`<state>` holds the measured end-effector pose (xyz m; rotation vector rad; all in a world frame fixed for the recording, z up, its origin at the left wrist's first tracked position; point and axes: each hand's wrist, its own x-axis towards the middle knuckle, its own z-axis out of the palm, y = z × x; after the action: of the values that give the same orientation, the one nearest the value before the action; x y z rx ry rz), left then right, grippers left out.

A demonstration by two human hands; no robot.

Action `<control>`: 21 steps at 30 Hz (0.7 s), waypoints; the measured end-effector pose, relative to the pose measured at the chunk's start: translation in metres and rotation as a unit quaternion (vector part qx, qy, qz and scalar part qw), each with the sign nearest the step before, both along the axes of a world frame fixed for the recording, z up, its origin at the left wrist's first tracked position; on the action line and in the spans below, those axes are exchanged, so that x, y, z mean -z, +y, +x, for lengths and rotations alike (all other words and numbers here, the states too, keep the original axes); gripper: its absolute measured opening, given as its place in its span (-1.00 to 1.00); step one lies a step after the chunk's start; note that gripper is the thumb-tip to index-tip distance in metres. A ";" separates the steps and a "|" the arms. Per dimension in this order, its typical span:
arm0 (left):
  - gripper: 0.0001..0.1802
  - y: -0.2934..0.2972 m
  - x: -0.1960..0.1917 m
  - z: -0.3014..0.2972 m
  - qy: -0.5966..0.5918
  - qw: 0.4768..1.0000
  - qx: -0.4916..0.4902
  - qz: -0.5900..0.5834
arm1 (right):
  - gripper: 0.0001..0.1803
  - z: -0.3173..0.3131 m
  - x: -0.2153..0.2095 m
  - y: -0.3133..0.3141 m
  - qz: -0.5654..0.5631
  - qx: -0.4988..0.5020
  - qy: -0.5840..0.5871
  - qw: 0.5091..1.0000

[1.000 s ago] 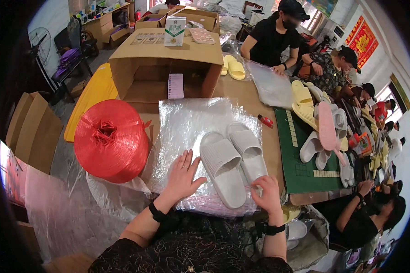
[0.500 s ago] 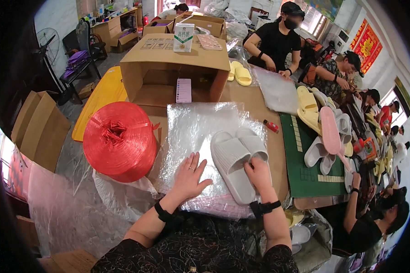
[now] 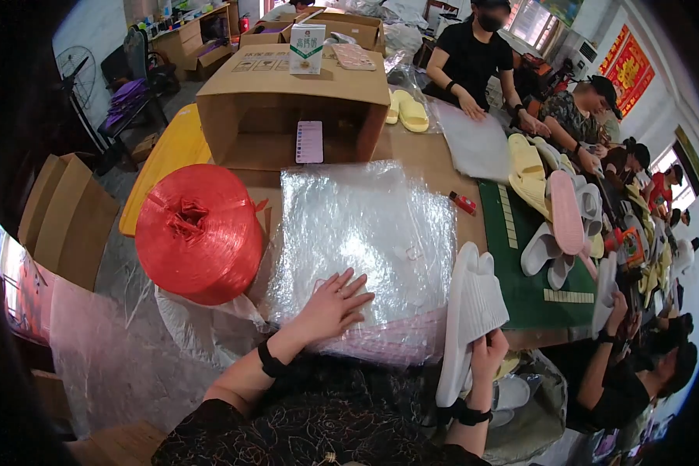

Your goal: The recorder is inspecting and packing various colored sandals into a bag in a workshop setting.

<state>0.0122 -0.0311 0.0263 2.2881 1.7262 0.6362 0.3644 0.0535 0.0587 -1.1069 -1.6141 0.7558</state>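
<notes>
Far left, a standing fan (image 3: 74, 81), folded cardboard (image 3: 66, 210) and a dark chair bearing a purple stack (image 3: 128, 95). Next, a yellow board (image 3: 163, 171) slanting beside the table (image 3: 419, 151), then, nearer, a big red roll of plastic twine (image 3: 198, 248) at the table's left end. Behind the roll and to its right, a cardboard box (image 3: 287, 81) with its open side facing the body, a white and green carton (image 3: 307, 54) on top and a phone (image 3: 309, 141) propped upright at its mouth.

Rests left hand (image 3: 338, 307) palm down on a stack of clear plastic bags (image 3: 349, 210), with fingers spread and nothing gripped. Beyond the bags, near the box, two yellow slippers (image 3: 412, 115) side by side; at the bags' right, a small red item (image 3: 464, 203). Grasps a pair of pale gray slippers (image 3: 481, 307) near the straps with right hand (image 3: 487, 353), soles to the left, toes away from the body. Holds them on edge at the bags' right border; cannot tell about contact with the table there. Behind, a co-worker in black (image 3: 474, 62) with a hand on a clear sheet (image 3: 474, 140).

Farther right, an open sack (image 3: 547, 412) below, a green mat (image 3: 512, 287) crowded with slippers, including a pink one (image 3: 565, 210), and more co-workers along the rim.
</notes>
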 end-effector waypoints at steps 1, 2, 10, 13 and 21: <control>-0.53 0.004 -0.001 0.003 -0.006 1.000 -0.017 -0.002 | -0.80 0.001 -0.004 -0.005 -0.002 0.003 -0.001 1.000; -0.53 0.009 -0.001 0.005 -0.007 1.000 -0.015 -0.003 | -0.80 0.000 -0.009 -0.011 -0.022 -0.005 0.008 1.000; -0.56 0.051 -0.012 0.018 -0.184 0.976 -0.079 -0.082 | -0.70 -0.029 -0.045 -0.043 -0.047 -0.301 -0.091 0.948; -0.52 0.052 -0.025 0.014 -0.340 0.937 -0.044 -0.069 | -0.79 -0.041 -0.054 -0.040 -0.093 -0.255 -0.207 0.940; -0.51 0.044 -0.033 -0.004 -0.226 0.973 -0.040 -0.026 | -0.72 -0.052 -0.054 -0.036 0.027 -0.176 -0.325 0.929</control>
<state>0.0081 0.0125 0.0591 1.8559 1.5902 1.0205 0.3124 0.0178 0.1124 -1.1031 -2.4293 0.5893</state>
